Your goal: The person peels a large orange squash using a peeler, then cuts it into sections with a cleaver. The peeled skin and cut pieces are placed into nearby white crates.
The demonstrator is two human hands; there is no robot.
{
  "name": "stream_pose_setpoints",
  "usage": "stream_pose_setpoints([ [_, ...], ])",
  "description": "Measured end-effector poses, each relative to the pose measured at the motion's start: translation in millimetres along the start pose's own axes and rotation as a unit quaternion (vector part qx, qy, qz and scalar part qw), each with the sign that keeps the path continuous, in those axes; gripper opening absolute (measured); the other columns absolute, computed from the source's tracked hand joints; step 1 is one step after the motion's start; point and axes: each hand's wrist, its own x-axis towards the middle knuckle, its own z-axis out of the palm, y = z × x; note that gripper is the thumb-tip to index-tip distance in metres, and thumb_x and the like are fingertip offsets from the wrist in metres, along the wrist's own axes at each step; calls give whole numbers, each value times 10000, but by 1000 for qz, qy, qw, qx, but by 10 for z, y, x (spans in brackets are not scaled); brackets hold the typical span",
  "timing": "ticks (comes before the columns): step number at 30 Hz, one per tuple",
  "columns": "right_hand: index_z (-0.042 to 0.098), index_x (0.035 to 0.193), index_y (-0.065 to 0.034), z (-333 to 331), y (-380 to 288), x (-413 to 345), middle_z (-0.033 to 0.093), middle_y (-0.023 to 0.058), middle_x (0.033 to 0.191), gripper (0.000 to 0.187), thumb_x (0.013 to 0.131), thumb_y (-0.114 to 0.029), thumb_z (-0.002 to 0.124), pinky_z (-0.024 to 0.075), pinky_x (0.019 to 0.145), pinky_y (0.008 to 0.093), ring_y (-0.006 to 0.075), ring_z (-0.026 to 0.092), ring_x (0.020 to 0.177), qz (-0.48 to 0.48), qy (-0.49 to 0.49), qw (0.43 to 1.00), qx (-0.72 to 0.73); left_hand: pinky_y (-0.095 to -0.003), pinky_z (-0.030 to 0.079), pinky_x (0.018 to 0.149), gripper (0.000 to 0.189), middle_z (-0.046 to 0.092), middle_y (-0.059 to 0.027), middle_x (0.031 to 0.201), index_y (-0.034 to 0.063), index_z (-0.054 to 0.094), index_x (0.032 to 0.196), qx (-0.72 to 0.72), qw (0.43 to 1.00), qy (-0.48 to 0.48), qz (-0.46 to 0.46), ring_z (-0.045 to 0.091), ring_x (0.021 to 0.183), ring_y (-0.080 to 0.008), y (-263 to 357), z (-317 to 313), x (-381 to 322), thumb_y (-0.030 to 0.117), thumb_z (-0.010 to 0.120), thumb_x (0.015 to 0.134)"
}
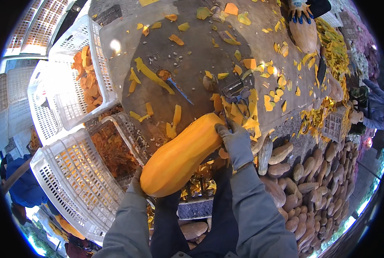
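Observation:
A large peeled squash (182,154), smooth and orange, lies slantwise between my hands above my lap. My left hand (136,183) in a dark glove supports its wide lower end; the squash hides part of the fingers. Gloved in grey, my right hand (238,140) grips the narrower far end. Something thin and dark by those fingertips cannot be made out. Just beyond lies a peeler (234,89) with a wide metal head, among strips of peel (251,106). Farther left on the table (204,54) rests a blue-handled scoop (179,88) with orange pulp on it.
White plastic crates (82,180) stand at left, one with orange squash pieces (88,87). A bin of pulp (112,150) sits beside them. Many unpeeled squashes (308,190) cover the ground at right. Across the table, another person's gloved hand (300,13) rests on a squash (304,35).

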Motion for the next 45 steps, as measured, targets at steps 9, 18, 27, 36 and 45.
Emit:
stream_pose_setpoints([
  [9,608,1263,69,-94,336,-128,673,89,945,473,874,-165,742,499,573,271,135,592,707,71,-55,978,190,-445,488,1058,767,613,-155,1355,3,555,1373,116,987,-11,114,600,1229,-286,297,-5,-144,502,777,834],
  [18,519,1369,71,408,906,-430,672,85,1004,576,826,5,698,520,758,244,123,617,830,-47,43,958,279,-398,457,1072,954,609,-140,1338,22,526,1413,424,865,-15,266,579,1234,-275,1586,863,-145,304,960,612],
  [27,434,1436,101,458,850,-515,623,179,1271,727,833,-130,767,497,952,290,191,614,1082,-29,51,970,236,-411,387,1134,1073,536,-214,1389,12,459,1449,908,359,45,210,498,1314,-364,1288,2334,-364,382,941,564],
  [36,518,1394,41,291,919,-662,689,233,1097,602,888,-225,706,541,836,383,313,698,948,17,15,960,280,-628,170,1172,1209,520,-186,1349,31,391,1443,956,142,50,253,429,1348,-355,-152,2701,176,609,874,497],
  [45,586,1364,-71,-6,999,-1327,665,144,780,473,952,-299,627,518,615,443,344,658,688,-212,99,969,-80,-614,166,1184,1241,525,-180,1378,60,375,1456,973,136,40,182,450,1348,-345,-106,2853,201,638,874,478],
])
